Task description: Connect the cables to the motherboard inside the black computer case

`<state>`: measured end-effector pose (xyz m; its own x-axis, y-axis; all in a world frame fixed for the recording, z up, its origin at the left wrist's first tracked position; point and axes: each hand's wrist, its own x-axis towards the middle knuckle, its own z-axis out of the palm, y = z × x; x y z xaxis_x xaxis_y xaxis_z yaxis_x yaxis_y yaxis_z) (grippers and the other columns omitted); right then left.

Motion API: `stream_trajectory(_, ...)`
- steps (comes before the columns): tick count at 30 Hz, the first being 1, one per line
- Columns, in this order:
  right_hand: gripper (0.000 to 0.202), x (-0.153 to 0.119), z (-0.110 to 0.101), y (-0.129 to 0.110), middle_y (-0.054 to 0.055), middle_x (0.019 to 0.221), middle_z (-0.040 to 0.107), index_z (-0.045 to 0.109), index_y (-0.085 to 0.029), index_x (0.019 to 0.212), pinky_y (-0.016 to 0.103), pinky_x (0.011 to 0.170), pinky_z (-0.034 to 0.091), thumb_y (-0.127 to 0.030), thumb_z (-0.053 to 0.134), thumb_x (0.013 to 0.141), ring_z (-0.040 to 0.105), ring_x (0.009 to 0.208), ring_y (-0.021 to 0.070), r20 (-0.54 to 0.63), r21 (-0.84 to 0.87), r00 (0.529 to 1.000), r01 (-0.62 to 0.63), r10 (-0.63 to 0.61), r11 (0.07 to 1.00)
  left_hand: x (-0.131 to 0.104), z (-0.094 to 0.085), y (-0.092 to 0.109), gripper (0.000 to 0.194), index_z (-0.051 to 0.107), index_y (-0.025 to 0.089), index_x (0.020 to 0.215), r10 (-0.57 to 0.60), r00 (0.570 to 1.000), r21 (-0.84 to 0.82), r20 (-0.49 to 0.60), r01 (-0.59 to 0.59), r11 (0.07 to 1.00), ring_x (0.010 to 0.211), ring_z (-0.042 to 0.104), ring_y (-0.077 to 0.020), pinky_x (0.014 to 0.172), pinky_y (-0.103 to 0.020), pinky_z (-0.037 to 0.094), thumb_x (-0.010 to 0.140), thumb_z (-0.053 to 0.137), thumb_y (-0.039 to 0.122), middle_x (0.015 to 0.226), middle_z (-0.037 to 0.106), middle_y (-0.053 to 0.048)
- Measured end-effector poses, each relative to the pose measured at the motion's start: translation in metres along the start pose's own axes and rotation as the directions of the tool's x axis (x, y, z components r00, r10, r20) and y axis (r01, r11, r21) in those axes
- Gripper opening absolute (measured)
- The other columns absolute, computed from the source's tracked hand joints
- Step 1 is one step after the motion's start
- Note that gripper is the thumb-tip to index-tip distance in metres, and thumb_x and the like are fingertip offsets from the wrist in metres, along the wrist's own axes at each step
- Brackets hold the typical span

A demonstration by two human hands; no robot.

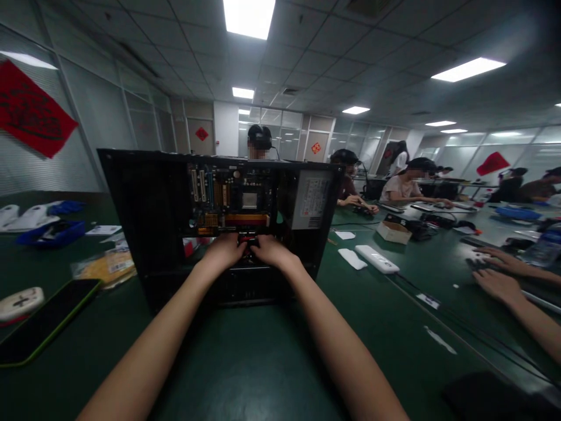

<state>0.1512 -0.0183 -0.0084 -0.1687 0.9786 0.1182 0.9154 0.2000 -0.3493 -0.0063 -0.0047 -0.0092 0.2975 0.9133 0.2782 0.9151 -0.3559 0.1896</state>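
Observation:
A black computer case [258, 286] stands on the green table in front of me, its open side towards me. Inside it are a motherboard [230, 196] with a square metal-topped processor [249, 200] and a grey power supply [309, 202] at the right. My left hand [223, 250] and my right hand [270, 248] both reach into the lower middle of the case, just below the board's memory slots [246, 220]. Their fingers are bent, and the thumbs point at each other over a small dark part with some red. What the fingertips grip is mostly hidden.
Left of the case lie a phone [48, 321], a white device [21, 304], a yellow plastic bag [107, 266] and a blue tray [52, 231]. To the right are a power strip [377, 258], cables and a small box [393, 229]. A co-worker's hands [499, 275] work at the far right.

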Motion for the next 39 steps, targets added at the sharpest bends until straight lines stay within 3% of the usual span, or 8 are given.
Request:
stream_trajectory(11,0.028,0.004,0.000,-0.001,0.019,0.114,0.069,0.069,-0.008,0.113,0.026,0.087,0.045,-0.024,0.051,0.099,0.065,0.109,0.0244,-0.063,-0.033,0.998,0.027,-0.029,0.999,0.003,-0.001,0.000,0.030,0.070,0.014,0.109,0.059,0.998,-0.057,0.038,-0.057,0.997,0.102,0.068,-0.0266,0.085,-0.030,0.050,0.091,0.055,0.033,0.109,0.073,-0.014)
stream_trajectory(22,0.029,0.003,0.004,0.000,0.021,0.107,0.070,0.071,-0.006,0.109,0.028,0.082,0.047,-0.020,0.046,0.101,0.068,0.101,0.0259,-0.109,-0.061,0.993,0.028,-0.035,0.998,-0.001,-0.002,0.001,0.030,0.071,0.012,0.107,0.027,0.999,-0.065,0.037,-0.025,0.998,0.098,0.069,-0.0275,0.081,-0.031,0.051,0.089,0.058,0.033,0.106,0.074,-0.014)
stream_trajectory(29,0.025,0.007,0.005,0.005,0.020,0.107,0.070,0.071,-0.008,0.108,0.026,0.080,0.046,-0.015,0.049,0.098,0.067,0.100,0.0247,-0.108,-0.081,0.994,0.019,-0.028,0.997,-0.001,-0.007,0.002,0.023,0.075,0.015,0.092,0.025,0.999,-0.052,0.047,-0.022,0.998,0.090,0.070,-0.0256,0.078,-0.030,0.050,0.087,0.062,0.033,0.091,0.075,-0.011)
stream_trajectory(39,0.028,0.013,0.008,0.007,0.020,0.107,0.070,0.071,-0.009,0.107,0.027,0.078,0.046,-0.015,0.045,0.099,0.068,0.099,0.0254,-0.109,-0.073,0.994,0.005,-0.013,0.997,0.003,0.001,-0.003,0.029,0.072,0.014,0.108,0.024,0.996,-0.114,0.089,-0.014,0.993,0.100,0.068,-0.0267,0.083,-0.031,0.050,0.089,0.059,0.031,0.106,0.073,-0.013)
